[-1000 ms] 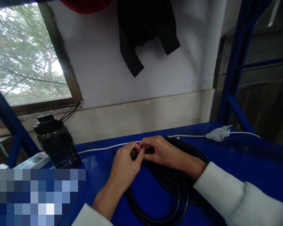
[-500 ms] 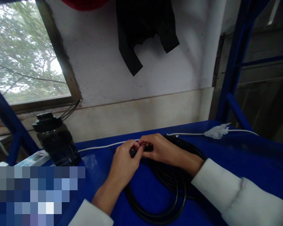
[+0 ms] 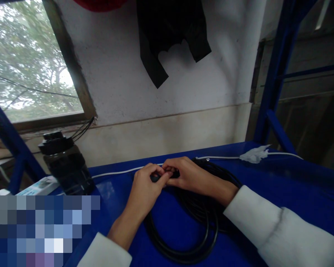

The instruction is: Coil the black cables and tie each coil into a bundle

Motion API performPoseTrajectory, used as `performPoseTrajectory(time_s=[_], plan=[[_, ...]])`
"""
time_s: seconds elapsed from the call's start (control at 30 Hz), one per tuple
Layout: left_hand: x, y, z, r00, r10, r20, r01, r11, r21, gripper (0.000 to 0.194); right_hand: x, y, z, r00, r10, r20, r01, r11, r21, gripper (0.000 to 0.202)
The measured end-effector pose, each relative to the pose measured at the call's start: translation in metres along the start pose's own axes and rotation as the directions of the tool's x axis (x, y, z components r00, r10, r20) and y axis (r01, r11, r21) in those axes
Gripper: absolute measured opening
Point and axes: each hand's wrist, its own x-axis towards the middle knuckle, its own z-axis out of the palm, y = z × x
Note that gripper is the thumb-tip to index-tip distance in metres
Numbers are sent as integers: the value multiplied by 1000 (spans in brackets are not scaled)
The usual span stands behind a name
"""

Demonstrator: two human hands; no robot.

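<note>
My left hand (image 3: 148, 185) and my right hand (image 3: 180, 171) meet above the blue surface, fingertips touching. Both are closed on a black cable (image 3: 155, 178), with a dark piece of it showing beside the left fingers and more inside the right palm. What lies exactly between the fingertips is hidden. Under my right hand and forearm lies the rest of the cable, a thick coil (image 3: 180, 256) of several loops that curves toward me. A small shiny metal bit shows at the coil's far edge.
A dark water bottle (image 3: 68, 167) stands at left beside a white power strip (image 3: 40, 186). Along the blue table's (image 3: 284, 207) back runs a white cord (image 3: 114, 173), wrapped in crumpled plastic (image 3: 254, 154) at right. Blue metal posts (image 3: 272, 81) flank the table. A black garment (image 3: 172, 33) hangs on the wall.
My hands keep their grip on the black cable in almost the same place, with only slight finger movement. The whole view has shifted a little.
</note>
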Motion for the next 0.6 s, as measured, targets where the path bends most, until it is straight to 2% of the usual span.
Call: performPoseTrajectory(time_s=[0.2, 0.4, 0.6], plan=[[2, -1, 1, 999, -41, 25, 42, 998, -49, 11, -1, 2, 1, 1000, 30, 1, -30, 1000, 4, 17], [1, 3, 1, 1000, 16, -11, -16, 1000, -27, 10, 0, -1, 0, 1000, 12, 2, -12, 999, 45, 13], [0, 3, 0, 999, 51, 3, -51, 999, -9, 11, 0, -2, -1, 1000, 15, -3, -15, 1000, 24, 15]])
